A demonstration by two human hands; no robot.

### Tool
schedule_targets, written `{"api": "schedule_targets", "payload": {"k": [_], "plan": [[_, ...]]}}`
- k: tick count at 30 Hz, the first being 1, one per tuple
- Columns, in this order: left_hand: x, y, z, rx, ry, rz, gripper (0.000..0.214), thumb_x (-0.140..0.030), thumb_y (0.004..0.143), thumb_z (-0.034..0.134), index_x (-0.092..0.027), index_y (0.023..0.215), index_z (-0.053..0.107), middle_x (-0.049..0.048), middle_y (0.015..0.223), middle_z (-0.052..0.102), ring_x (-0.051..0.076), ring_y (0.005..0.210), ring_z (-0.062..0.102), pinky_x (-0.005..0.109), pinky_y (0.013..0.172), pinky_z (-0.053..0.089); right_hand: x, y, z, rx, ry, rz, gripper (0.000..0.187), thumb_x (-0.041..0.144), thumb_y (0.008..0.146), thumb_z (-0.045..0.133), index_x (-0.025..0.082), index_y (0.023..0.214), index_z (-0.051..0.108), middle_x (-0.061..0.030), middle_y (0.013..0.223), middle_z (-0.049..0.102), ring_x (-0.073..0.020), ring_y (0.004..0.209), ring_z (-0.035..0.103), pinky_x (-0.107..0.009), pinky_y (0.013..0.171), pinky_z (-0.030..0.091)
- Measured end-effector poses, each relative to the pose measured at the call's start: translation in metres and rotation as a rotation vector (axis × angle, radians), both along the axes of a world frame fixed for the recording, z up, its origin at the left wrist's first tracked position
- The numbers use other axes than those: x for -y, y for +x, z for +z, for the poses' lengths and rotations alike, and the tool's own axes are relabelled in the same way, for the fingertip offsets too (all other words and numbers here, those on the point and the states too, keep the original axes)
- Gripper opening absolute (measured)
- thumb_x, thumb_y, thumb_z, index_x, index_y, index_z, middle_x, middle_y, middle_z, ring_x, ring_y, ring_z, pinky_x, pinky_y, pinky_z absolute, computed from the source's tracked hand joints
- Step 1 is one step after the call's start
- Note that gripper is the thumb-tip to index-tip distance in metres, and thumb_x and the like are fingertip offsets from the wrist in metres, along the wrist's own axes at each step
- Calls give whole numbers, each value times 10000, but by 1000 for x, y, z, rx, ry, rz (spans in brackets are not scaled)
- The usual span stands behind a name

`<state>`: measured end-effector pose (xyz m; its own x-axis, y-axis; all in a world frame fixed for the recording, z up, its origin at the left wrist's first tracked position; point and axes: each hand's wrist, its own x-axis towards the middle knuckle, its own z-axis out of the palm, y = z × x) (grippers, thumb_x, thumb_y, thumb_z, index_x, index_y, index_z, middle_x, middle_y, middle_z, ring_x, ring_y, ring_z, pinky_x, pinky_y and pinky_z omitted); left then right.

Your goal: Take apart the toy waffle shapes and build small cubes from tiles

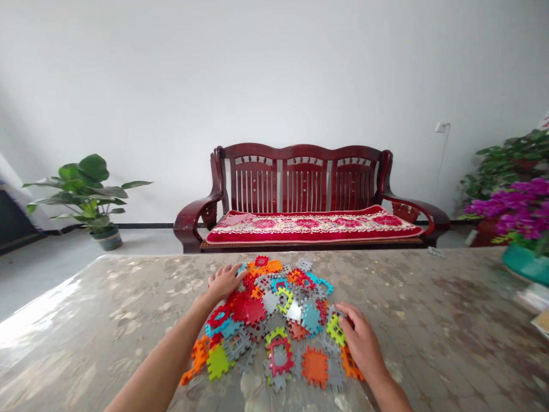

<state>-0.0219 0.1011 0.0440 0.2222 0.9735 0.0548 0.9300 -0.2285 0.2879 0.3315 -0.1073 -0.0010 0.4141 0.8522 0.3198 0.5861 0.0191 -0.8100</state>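
A heap of flat plastic building tiles with notched edges (274, 320) spreads over the table in red, orange, grey, blue and lime green. My left hand (225, 282) lies at the heap's far left side, fingers stretched over the tiles by a small blue piece. At the right edge, my right hand (360, 332) rests with thumb and fingers apart, beside a lime green tile (335, 330) and some grey ones. Nearest to me are an orange square tile (315, 367), a red frame-shaped tile (281, 356) and a lime green square tile (218, 361).
The table (141, 320) has a patterned, shiny cover. A wooden bench (300, 151) with a red floral cushion (313, 224) stands behind it. Purple flowers in a teal pot (525, 263) are at the right; a potted plant (92, 194) stands on the floor at left.
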Motion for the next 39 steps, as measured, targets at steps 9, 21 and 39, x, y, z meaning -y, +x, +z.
{"api": "schedule_targets", "payload": {"k": [9, 21, 39], "plan": [[22, -14, 0, 187, -16, -103, 499, -442, 940, 271, -233, 1144, 675, 39, 1200, 703, 209, 1148, 613, 300, 1007, 433, 5, -20, 5, -125, -12, 74, 434, 525, 807, 539, 257, 1097, 719, -77, 1280, 630, -279, 1242, 523, -460, 1099, 371], [71, -65, -22, 35, 53, 71, 547, -451, 939, 282, -196, 1359, 524, 112, 1414, 539, 276, 1347, 449, 463, 1116, 321, -70, 18, 22, -24, -34, 139, 577, 636, 839, 458, 260, 1238, 639, -72, 1418, 530, -247, 1359, 416, -449, 1173, 261], [0, -17, 3, 108, -150, -165, 628, -537, 970, 204, -261, 1531, 249, 80, 1596, 279, 254, 1483, 186, 499, 1168, 187, -147, -5, 22, 199, -231, 478, 546, 593, 872, 464, 330, 1341, 560, -32, 1511, 424, -258, 1411, 347, -505, 1187, 169]]}}
